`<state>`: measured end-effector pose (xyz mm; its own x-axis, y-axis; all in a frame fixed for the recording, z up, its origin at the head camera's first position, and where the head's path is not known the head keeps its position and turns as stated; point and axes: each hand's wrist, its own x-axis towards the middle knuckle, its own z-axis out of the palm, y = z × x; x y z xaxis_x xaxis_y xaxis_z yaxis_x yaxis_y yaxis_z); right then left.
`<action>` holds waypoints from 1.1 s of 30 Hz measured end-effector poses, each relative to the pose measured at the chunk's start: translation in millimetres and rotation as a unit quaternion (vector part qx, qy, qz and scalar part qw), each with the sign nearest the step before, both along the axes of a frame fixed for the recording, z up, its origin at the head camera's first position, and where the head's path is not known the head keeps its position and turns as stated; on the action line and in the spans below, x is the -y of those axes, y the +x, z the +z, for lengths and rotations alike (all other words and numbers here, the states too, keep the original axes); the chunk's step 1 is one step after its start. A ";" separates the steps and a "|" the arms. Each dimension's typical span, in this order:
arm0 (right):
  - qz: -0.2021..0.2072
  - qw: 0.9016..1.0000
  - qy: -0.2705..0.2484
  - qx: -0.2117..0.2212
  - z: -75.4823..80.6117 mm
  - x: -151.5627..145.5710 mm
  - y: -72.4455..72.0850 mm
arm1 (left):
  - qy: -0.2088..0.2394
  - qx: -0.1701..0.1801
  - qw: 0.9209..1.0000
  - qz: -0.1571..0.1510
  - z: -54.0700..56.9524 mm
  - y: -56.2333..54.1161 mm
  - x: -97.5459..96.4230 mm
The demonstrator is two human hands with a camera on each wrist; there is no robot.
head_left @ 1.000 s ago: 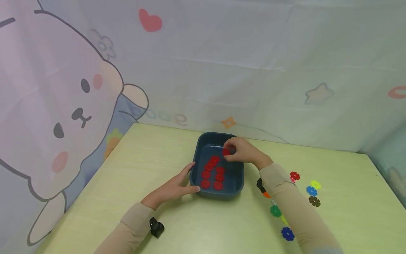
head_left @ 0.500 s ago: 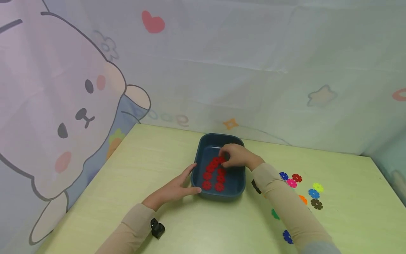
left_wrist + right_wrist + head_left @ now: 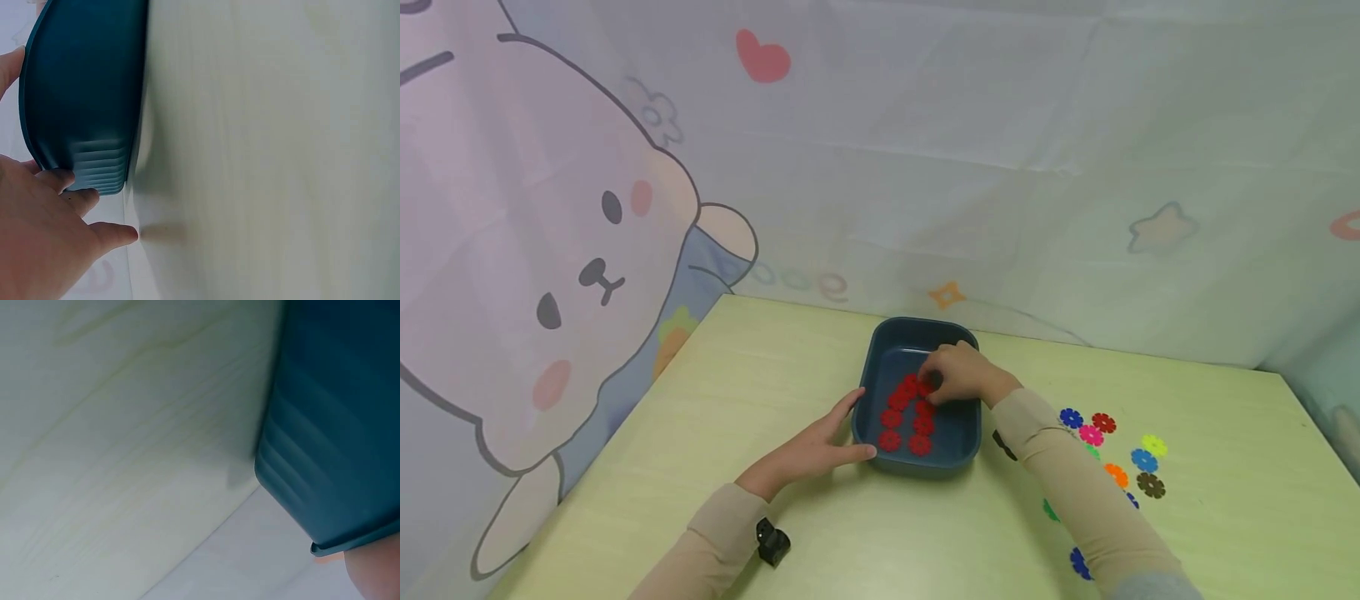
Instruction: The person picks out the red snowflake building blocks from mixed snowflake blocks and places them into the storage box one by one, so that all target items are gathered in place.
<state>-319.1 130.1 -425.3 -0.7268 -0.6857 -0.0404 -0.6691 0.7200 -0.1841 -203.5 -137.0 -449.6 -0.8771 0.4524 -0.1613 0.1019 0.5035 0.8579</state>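
A dark blue plastic bin (image 3: 958,454) stands on the table, with several red snowflake discs (image 3: 891,418) laid in an arch on its floor. The left hand (image 3: 808,450) braces the near left corner, thumb at the near rim and straight fingers along the left side. In the left wrist view those fingers (image 3: 81,201) touch the ribbed outer wall. Reaching over the right rim, the right hand (image 3: 962,372) has curled fingers and pinches a red disc (image 3: 924,388) at the top of the arch, partly hidden by the fingers. Only a bit of this hand shows in the right wrist view.
Loose snowflake discs in several colours lie on the table to the right, among them a brown one (image 3: 1151,485), a yellow one (image 3: 1153,445) and a pink one (image 3: 1091,434). The right sleeve (image 3: 1075,475) covers some. A printed cloth (image 3: 1000,167) hangs behind the table.
The right hand has lowered its red disc toward the near left, down to the top of the arch in the bin. The left hand stays at the corner. The view has shifted slightly.
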 end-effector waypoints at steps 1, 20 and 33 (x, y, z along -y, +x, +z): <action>0.000 1.000 0.004 -0.001 0.0 0.5 0.3 | -0.001 0.000 1.000 0.000 0.1 0.0 0.1; 0.001 0.999 -0.047 0.008 6.9 -7.5 3.4 | 0.001 0.005 1.000 0.000 3.0 1.0 -1.0; -0.058 0.986 -0.159 0.005 34.1 -84.0 30.6 | 0.004 0.009 1.000 -0.009 2.8 2.5 1.3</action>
